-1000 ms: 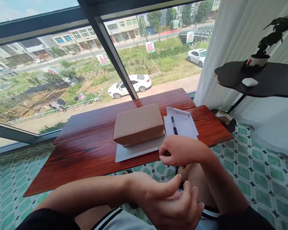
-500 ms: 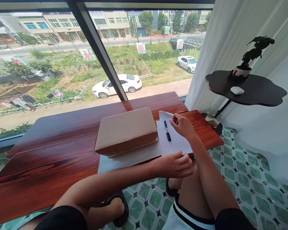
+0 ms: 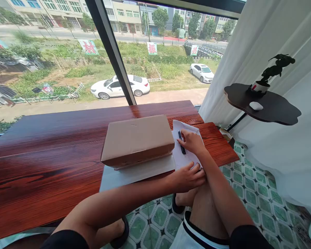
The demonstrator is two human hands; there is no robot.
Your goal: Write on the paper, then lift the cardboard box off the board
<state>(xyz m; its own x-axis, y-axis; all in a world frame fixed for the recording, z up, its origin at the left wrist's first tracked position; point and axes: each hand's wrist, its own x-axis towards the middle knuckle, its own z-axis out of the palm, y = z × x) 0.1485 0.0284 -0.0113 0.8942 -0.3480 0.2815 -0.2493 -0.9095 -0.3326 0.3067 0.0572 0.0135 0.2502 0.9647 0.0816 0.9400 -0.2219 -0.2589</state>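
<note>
A black pen (image 3: 181, 145) lies lengthwise on a white paper sheet (image 3: 180, 160) that rests to the right of a brown cardboard box (image 3: 138, 138). My right hand (image 3: 193, 141) is over the sheet, thumb and forefinger apart and bent around the pen's upper half; whether they touch it is unclear. At the sheet's near edge, my left hand (image 3: 188, 178) has its fingers loosely bent and apart, close to the paper and below my right wrist. Its palm side is hidden.
Another pale sheet (image 3: 129, 174) lies partly under the box on the reddish wooden table (image 3: 54, 162). At the right stands a dark side table (image 3: 274, 109) with a potted plant (image 3: 260, 85) and a white object (image 3: 256, 105). A window frame (image 3: 114, 52) rises behind.
My right hand has moved left from the sheet's right side to the pen. My left hand's fingers have spread a little at the sheet's near edge. The view has tilted and shifted slightly.
</note>
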